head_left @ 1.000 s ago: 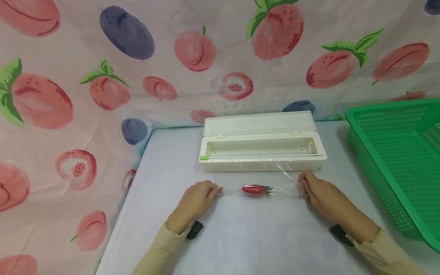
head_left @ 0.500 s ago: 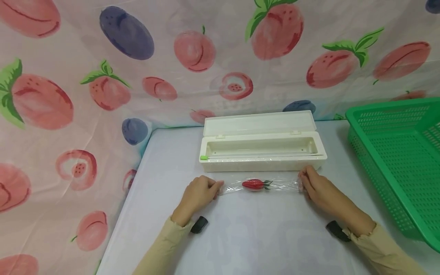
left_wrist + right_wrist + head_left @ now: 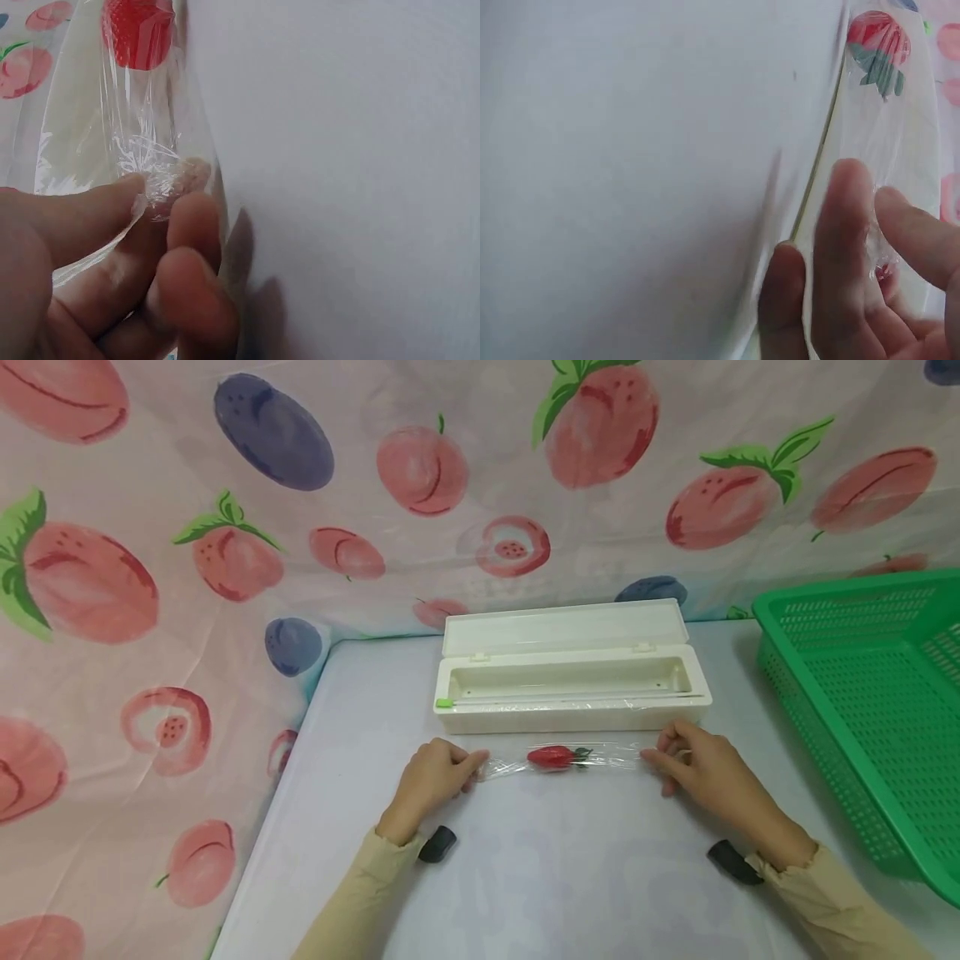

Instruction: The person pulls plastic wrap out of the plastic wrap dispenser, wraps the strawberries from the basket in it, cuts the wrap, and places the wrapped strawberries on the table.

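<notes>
A red strawberry (image 3: 551,757) with green leaves lies inside a narrow roll of clear cling film (image 3: 618,755), stretched sideways between both hands in front of the white box. My left hand (image 3: 433,779) pinches the film's left end; the left wrist view shows the crumpled film (image 3: 154,169) between thumb and fingers. At the other end, my right hand (image 3: 708,772) holds the film between thumb and forefinger, its other fingers bent. In the right wrist view the strawberry (image 3: 885,37) shows through the film beyond the fingertips.
Behind the film stands a long white box (image 3: 570,720), its lid (image 3: 566,628) raised. A thin rail with a green slider (image 3: 445,702) runs along its front edge. A green plastic basket (image 3: 817,727) stands at the right. Fruit-patterned cloth (image 3: 360,460) covers the back and left.
Both hands and the wrapped strawberry have shifted slightly towards the box. My right hand's fingers have loosened from a bunched grip and moved inward. The strawberry has turned a little.
</notes>
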`<state>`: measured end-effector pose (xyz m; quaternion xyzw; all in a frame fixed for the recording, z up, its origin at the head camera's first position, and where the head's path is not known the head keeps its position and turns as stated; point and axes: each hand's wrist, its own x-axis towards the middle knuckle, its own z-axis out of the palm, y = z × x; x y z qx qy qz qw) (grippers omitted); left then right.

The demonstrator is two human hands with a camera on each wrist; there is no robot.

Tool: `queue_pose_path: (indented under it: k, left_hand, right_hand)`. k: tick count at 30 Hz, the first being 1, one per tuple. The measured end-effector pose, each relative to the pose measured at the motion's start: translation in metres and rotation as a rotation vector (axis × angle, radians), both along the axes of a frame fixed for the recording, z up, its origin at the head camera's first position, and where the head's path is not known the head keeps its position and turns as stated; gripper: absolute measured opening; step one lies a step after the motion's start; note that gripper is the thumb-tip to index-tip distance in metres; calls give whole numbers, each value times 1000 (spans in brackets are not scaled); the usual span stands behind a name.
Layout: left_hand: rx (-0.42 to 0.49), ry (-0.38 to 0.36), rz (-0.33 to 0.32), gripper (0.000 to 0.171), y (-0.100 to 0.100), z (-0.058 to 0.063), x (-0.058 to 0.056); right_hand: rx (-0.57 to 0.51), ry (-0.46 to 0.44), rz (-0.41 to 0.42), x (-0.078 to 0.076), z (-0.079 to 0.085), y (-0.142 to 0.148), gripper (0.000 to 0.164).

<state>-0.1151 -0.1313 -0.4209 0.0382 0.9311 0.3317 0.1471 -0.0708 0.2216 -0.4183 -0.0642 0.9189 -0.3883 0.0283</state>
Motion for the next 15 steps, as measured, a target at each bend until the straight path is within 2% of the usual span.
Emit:
queue_pose_path:
  k: [6,11,15]
  left_hand:
    - [34,6,65,45,-3,-2,-2]
    - [9,33,121,47,-2,-2,-2]
    - [10,76,137,40,-3,-4,-2]
  right_hand:
    - [-31,-54,-105,-1,2,2,53]
    - [-47,-98,-137,-3,2,3,61]
    - [-51,-159,-148,-2,0,4,69]
